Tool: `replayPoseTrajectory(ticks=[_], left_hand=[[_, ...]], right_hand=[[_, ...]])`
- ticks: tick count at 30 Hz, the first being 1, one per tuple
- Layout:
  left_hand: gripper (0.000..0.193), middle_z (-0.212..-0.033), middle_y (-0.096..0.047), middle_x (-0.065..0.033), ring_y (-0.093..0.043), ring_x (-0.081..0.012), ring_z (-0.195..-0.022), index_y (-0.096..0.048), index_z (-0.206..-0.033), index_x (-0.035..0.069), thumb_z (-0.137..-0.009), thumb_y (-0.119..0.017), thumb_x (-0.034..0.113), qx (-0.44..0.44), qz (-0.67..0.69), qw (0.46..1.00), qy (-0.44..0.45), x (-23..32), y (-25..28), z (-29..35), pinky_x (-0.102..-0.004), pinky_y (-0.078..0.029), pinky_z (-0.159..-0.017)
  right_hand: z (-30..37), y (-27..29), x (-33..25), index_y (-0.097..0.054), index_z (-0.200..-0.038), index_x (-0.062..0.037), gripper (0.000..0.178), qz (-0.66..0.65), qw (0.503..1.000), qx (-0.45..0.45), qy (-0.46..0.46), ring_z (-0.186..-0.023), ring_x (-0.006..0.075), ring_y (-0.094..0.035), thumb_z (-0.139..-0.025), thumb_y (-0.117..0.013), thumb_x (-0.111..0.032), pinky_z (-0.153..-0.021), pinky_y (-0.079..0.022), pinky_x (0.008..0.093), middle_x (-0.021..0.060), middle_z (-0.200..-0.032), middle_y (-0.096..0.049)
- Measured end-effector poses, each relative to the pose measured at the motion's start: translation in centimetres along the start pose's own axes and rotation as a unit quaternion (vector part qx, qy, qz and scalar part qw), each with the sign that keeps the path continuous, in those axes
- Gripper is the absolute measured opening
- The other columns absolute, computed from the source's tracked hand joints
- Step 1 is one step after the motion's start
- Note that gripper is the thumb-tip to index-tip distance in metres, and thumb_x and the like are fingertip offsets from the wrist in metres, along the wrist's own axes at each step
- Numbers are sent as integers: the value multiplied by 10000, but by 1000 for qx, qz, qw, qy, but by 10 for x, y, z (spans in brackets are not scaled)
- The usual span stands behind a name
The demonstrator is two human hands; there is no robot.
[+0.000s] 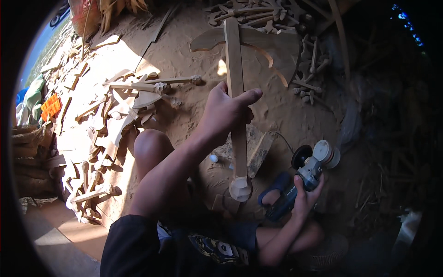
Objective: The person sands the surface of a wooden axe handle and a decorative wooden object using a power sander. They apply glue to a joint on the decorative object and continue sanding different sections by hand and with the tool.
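Note:
My left hand (224,108) is closed around the wooden handle (235,60) of an axe-shaped piece, its thumb lying across toward the right. A broad curved wooden blade (272,44) crosses the handle's far end; whether the two are joined cannot be told. At the near end is a faceted wooden knob (240,189), close to my body. Lower right, my right hand (305,196) grips an angle grinder (282,203) with a black disc (302,157) and a pale round wheel (323,151) at its head. The wheel is apart from the wood.
Cut wooden pieces (122,122) lie heaped on the sandy ground at left, partly sunlit. More knobbed sticks (314,60) are piled at the far right. A wooden block (260,154) sits beyond the knob, with a cord (281,135) beside it. My bent knee (152,147) is at left.

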State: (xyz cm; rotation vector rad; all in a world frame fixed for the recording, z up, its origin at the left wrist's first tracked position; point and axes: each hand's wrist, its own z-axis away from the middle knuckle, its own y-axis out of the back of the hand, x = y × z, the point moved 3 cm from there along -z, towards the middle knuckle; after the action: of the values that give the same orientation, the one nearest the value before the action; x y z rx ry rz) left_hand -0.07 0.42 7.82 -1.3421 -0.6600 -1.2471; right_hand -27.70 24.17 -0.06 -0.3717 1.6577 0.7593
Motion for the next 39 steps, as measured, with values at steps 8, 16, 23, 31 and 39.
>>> replayPoseTrajectory(ticks=[8,16,23,31,39], left_hand=[[235,-720,-440,52,-432,-58,-542,-535,-1000,93,-972,-731,220,-18,169,982,81,-17,-1,-4,-253,-388,-502],[102,-718,-399,46,-383,-46,-478,-547,-1061,94,-961,-527,91,-102,380,915,93,-9,4,-4,-229,-351,-435],[152,-759,-424,34,-349,-53,-445,-500,-1051,106,-919,-485,33,-284,546,777,133,2,-1,6,-227,-299,-380],[192,-969,-406,-61,-443,-105,-471,-478,-1104,10,-916,-443,-9,-356,601,707,115,0,-3,9,-260,-371,-382],[162,-737,-489,0,-450,-88,-521,-515,-1078,72,-943,-603,90,-63,93,990,-86,23,23,2,-278,-391,-478]], right_hand=[[-1,-3,0,-382,-1573,-25,867,9,1000,-10,-4,-1308,259,-548,-855,-866,-86,-1088,-460,379,173,-1449,-523],[2,-4,-1,-381,-1571,-27,862,18,1000,-5,-11,-1320,270,-542,-858,-862,-83,-1079,-474,381,192,-1456,-516],[1,-4,-3,-375,-1584,1,947,28,999,-16,-13,-1380,306,-525,-821,-903,-191,-1143,-445,417,218,-1515,-487],[2,-3,-2,-376,-1579,2,937,9,1000,-14,-19,-1373,308,-527,-820,-901,-158,-1134,-455,416,214,-1511,-482],[5,-1,9,-431,-1519,-1,710,-97,990,-50,-93,-1155,263,-632,-912,-779,-115,-1015,-539,428,161,-1325,-592]])
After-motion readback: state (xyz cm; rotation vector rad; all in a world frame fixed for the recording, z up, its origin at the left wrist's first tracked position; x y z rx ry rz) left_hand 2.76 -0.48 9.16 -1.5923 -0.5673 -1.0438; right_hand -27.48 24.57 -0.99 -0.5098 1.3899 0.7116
